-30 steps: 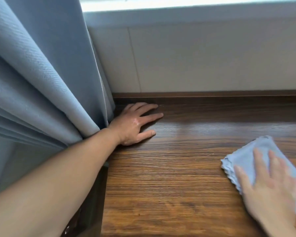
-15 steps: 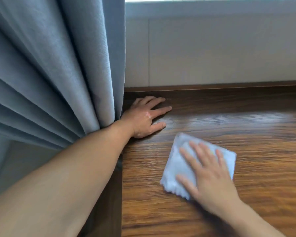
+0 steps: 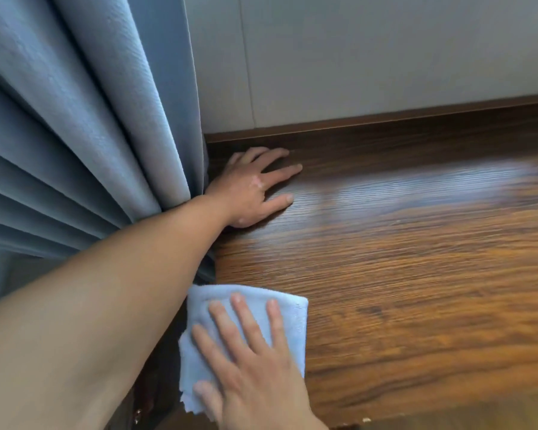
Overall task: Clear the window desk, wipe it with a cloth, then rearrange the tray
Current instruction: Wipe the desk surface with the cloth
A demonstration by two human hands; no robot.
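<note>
A pale blue cloth (image 3: 289, 324), folded to a rough square, lies flat on the dark wood-grain desk (image 3: 416, 290) at the desk's near left corner, its left edge overhanging the desk's side. The right hand (image 3: 255, 377) lies palm down on top of the cloth, fingers spread and extended, pressing rather than gripping; the fingertips stop short of the cloth's far edge. Beyond the cloth, at the desk's far left corner, the left hand (image 3: 252, 187) rests flat on the bare wood with its fingers splayed and nothing held, well apart from the cloth. The left forearm (image 3: 112, 305) runs diagonally from the desk's near left side to that hand, passing just beside the cloth and pressing against the folds of a grey-blue curtain (image 3: 84, 125) that hangs along the desk's left edge. A narrow brown wooden strip (image 3: 385, 117) borders the desk's far edge, and above it rises a pale panelled wall (image 3: 370, 54) with one vertical seam. A broad sheen of light lies across the desk's far half.
</note>
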